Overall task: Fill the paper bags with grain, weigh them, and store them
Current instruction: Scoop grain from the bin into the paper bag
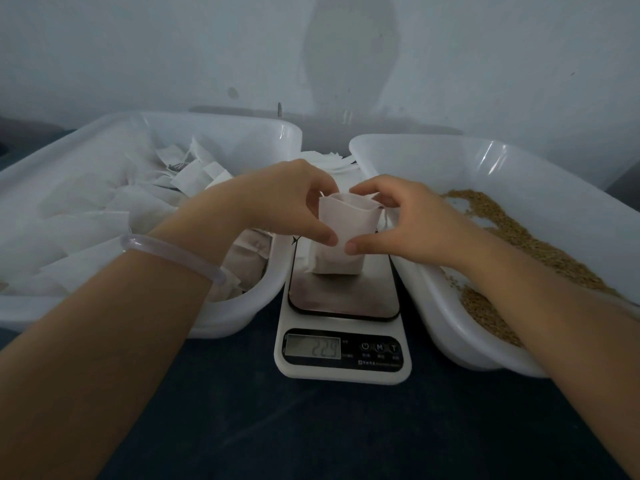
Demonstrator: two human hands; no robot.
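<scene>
the paper bag (341, 233), upright on the scale (343, 341), is pinched between fingers of left hand (287, 199) and right hand (408, 220).

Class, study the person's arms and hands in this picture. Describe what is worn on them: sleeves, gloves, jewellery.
Both the left hand and the right hand are bare: no gloves, and no rings show. No sleeves are in view on either forearm. The left wrist carries one smooth, rounded, translucent pale bangle.
</scene>
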